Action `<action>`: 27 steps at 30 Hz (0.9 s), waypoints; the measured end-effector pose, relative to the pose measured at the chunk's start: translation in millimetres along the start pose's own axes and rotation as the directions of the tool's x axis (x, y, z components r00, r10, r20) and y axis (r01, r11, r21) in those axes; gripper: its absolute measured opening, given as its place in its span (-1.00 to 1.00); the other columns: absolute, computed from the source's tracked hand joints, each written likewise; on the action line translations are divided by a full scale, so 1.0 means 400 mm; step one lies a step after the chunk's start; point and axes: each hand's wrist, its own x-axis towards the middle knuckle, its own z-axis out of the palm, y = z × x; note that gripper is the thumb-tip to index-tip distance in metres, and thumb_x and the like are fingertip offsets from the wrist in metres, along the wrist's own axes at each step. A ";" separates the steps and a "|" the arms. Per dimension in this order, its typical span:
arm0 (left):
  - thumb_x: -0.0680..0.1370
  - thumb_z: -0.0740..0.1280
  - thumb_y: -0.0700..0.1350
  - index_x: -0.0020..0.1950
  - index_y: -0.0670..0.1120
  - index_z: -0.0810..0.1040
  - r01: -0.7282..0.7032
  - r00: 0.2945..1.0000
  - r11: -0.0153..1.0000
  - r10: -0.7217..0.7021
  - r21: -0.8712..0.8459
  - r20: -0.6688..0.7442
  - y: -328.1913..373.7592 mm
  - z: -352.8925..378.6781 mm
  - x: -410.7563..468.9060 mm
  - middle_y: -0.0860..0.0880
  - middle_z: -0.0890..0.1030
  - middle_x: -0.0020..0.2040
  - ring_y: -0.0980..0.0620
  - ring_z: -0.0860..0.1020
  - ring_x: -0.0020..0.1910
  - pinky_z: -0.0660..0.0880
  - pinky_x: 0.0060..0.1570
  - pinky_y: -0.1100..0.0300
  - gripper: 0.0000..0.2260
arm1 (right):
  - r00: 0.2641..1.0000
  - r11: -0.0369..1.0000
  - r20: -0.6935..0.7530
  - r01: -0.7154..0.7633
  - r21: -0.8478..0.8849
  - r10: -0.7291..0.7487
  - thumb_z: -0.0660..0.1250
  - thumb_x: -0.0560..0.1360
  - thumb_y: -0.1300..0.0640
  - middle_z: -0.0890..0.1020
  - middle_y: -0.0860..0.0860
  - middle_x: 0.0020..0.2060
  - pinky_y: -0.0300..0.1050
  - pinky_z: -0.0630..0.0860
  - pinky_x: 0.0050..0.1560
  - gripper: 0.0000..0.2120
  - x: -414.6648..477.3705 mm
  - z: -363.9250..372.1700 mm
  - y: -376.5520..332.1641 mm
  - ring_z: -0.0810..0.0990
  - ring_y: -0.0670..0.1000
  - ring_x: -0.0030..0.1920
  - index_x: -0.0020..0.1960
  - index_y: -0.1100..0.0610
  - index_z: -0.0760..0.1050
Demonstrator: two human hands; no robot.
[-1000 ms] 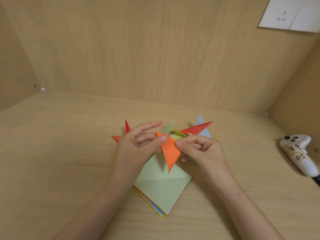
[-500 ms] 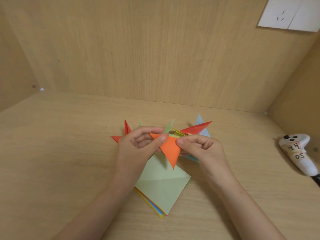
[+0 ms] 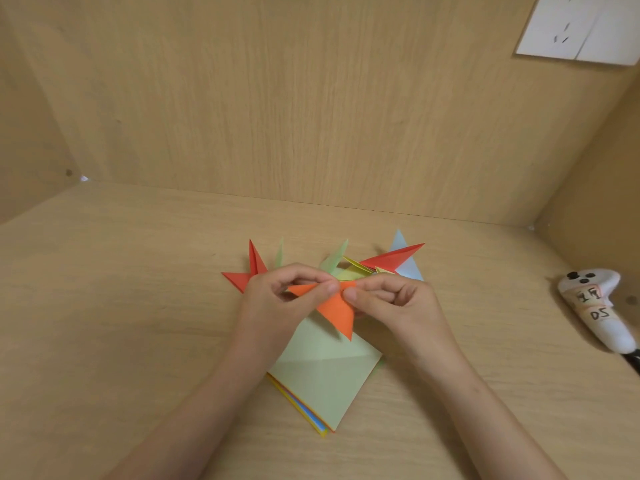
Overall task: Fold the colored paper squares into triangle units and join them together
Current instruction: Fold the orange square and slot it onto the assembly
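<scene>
Item one: my left hand [image 3: 277, 306], bare, on my left forearm [image 3: 207, 393], uncovered down to the frame edge at 7 o'clock. Item two: my right hand [image 3: 391, 303], bare, on my right forearm [image 3: 485, 410], uncovered down to 5 o'clock.

1. Left forearm [image 3: 194, 410]: bare, enters from the lower left and slants up towards the middle; wrist roughly in line with it.
2. Left hand [image 3: 277, 306]: thumb side up, fingers curled, index finger arched above the thumb. Thumb and fingertips [image 3: 330, 289] pinch the upper left edge of an orange folded paper triangle [image 3: 337, 311].
3. Right forearm [image 3: 485, 410]: bare, enters from the lower right and slants up towards the middle.
4. Right hand [image 3: 398, 306]: knuckles up, fingers curled in towards the palm. Thumb and index finger pinch the triangle's upper right corner.
5. Both hands: level, side by side, thumb tips just beside each other; the triangle's long point hangs below them.
</scene>
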 end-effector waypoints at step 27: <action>0.42 0.45 -0.23 -0.35 0.10 0.63 -0.083 0.993 0.995 0.088 0.063 -0.084 -0.008 0.009 -0.008 0.13 0.66 -0.26 0.25 0.59 -0.23 0.45 -0.18 0.43 -0.76 | 0.994 0.992 0.105 0.025 -0.121 -0.013 0.43 0.36 0.09 0.70 0.14 -0.33 -0.12 0.50 -0.15 -0.86 -0.004 0.010 0.013 0.61 -0.01 -0.29 -0.25 0.18 0.64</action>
